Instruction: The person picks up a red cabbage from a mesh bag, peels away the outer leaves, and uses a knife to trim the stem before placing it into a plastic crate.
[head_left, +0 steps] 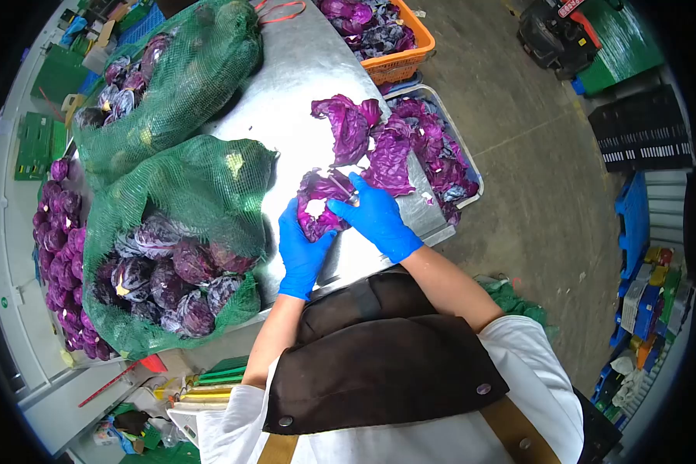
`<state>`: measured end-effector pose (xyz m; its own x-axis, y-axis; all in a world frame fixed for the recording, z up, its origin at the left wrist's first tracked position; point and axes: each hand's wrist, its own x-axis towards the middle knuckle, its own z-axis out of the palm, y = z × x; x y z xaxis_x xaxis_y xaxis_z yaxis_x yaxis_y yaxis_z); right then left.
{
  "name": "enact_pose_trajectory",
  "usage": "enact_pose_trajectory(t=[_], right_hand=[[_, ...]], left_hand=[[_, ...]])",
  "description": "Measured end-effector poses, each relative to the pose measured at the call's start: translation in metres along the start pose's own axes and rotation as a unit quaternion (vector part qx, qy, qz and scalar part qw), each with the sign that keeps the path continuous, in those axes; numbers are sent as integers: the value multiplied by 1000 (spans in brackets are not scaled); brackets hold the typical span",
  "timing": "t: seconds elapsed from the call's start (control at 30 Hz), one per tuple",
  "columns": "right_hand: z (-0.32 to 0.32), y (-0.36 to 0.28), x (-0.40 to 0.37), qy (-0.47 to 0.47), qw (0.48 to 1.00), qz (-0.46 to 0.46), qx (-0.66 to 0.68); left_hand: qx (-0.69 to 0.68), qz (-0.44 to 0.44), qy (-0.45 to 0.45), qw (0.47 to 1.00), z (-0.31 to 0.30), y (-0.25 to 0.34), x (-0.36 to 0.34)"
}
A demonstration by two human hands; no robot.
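Brown apron (379,356) nearest lens. Far left: green net bag (178,193) of red cabbages on steel table (286,100). Left hand (301,251) cups cabbage (317,207) at table edge, fingers curled on it; right hand (375,218) clamped over its side. Loose leaves (387,155) just beyond

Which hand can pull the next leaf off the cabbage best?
Probably the right hand: it lies on top of the cabbage, nearest the peeled leaves. The left hand cups it from below.
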<state>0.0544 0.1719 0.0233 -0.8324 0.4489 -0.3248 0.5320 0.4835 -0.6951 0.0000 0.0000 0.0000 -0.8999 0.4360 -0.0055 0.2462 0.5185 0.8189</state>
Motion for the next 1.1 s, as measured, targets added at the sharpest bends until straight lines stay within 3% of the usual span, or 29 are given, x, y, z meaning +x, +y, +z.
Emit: enact_pose_trajectory(t=[0.07, 0.2, 0.3, 0.43, 0.47, 0.57, 0.6, 0.63, 0.7, 0.77, 0.83, 0.9, 1.0, 1.1], right_hand=[[-1, 7, -5, 16, 999, -28, -4], [-2, 18, -28, 19, 999, 8, 27], [-3, 40, -31, 38, 999, 13, 34], [-25, 57, -37, 18, 992, 50, 113], [-26, 69, -36, 41, 994, 19, 102], [-47, 79, -31, 53, 988, 39, 139], [-69, 61, -34, 16, 988, 72, 136], [-70, 59, -31, 21, 996, 34, 84], [-66, 53, -31, 43, 997, -55, -29], [-51, 30, -16, 36, 994, -51, 93], [-26, 24, 9, -23, 981, 10, 193], [-48, -18, 7, -20, 991, 14, 129], [-20, 8, 26, 26, 986, -89, 135], [-35, 9, 19, -52, 998, -43, -20]], left_hand=[[-14, -17, 9, 1000, 1, 3, 3], [0, -13, 5, 1000, -3, 2, 6], [-74, -101, 6, 992, -9, -16, 16], [-324, -252, -4, 912, -29, -20, 26], [-352, -279, -45, 892, -39, -18, 26], [-493, -326, -92, 801, -52, -33, 30], [-522, -320, -93, 785, -55, -33, 29], [-535, -319, -83, 778, -59, -29, 28], [-553, -308, -69, 771, -63, -23, 27], [-548, -296, -73, 779, -57, -30, 25], [-487, -267, -100, 826, -54, -13, 23], [-423, -239, -141, 863, -47, -14, 19], [-408, -277, -149, 857, -46, 0, 7], [-415, -283, -133, 854, -40, -3, 1]])
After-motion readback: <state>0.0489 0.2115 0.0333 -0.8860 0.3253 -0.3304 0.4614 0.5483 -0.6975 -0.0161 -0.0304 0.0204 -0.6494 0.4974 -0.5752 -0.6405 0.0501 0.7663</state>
